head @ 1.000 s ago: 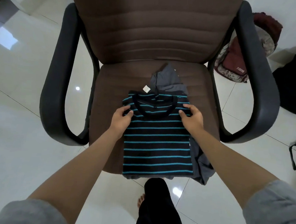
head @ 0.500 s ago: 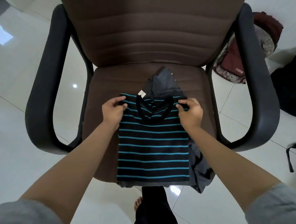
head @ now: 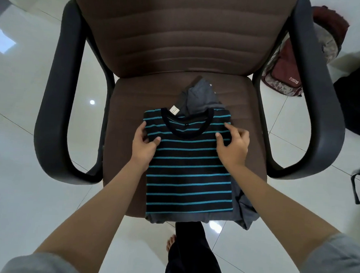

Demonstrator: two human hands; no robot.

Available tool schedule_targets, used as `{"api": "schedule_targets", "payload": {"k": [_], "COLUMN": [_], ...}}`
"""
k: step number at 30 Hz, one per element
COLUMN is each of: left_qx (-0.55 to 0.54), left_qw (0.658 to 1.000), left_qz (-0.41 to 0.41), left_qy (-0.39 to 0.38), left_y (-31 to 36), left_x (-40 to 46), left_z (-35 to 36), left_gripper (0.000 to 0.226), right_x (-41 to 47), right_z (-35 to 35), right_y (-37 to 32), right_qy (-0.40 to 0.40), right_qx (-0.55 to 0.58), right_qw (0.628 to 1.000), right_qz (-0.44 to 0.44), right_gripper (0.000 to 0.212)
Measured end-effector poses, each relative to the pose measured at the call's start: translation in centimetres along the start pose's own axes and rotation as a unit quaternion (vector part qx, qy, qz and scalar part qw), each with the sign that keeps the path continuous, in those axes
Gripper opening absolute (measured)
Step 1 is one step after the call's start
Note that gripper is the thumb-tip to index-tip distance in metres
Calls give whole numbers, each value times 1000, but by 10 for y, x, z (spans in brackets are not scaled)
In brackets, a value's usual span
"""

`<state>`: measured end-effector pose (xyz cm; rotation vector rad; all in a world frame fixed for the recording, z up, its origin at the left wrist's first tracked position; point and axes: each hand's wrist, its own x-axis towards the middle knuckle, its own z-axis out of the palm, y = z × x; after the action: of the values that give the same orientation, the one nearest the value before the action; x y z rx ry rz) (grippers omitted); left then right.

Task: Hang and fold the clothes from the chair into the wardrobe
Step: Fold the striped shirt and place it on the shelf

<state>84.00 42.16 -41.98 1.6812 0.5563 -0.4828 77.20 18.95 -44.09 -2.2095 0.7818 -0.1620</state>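
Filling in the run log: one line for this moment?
left hand grips black teal-striped shirt | right hand rests on it | shirt on grey garment | brown chair

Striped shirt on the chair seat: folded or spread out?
Folded: the striped shirt lies as a narrow rectangle, no sleeves showing, collar on top.

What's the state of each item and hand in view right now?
striped shirt: sides folded in, flat on the chair seat, over the grey garment.
grey garment: under the shirt, hanging off the seat's front edge.
left hand: pinches the shirt's left shoulder.
right hand: fingers resting on the right shoulder.
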Motion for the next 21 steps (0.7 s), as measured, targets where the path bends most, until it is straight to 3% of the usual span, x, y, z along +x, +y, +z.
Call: {"api": "schedule_targets", "payload": {"k": [3, 7, 12, 16, 21], "left_qx": [40, 146, 230, 218, 183], "left_qw": [999, 987, 971, 974, 980], "left_qz": [-9, 53, 59, 39, 28], "left_qy": [-7, -28, -8, -39, -68], "left_y": [-15, -36, -55, -67, -60], "left_x": [-20, -41, -63, -70, -75], "left_z": [-3, -11, -20, -29, -32], "left_gripper": [68, 57, 49, 51, 54], "right_x": [-30, -61, -80, -85, -82], "right_z": [-4, -11, -16, -15, -18], "right_y": [7, 20, 31, 26, 31], "right_qy": [9, -37, -75, -132, -159], "right_qx": [-4, -35, -105, -1, 30], "right_qw": [999, 999, 991, 991, 987], "right_qz": [-30, 17, 37, 28, 3], "right_gripper": [37, 43, 53, 59, 65]}}
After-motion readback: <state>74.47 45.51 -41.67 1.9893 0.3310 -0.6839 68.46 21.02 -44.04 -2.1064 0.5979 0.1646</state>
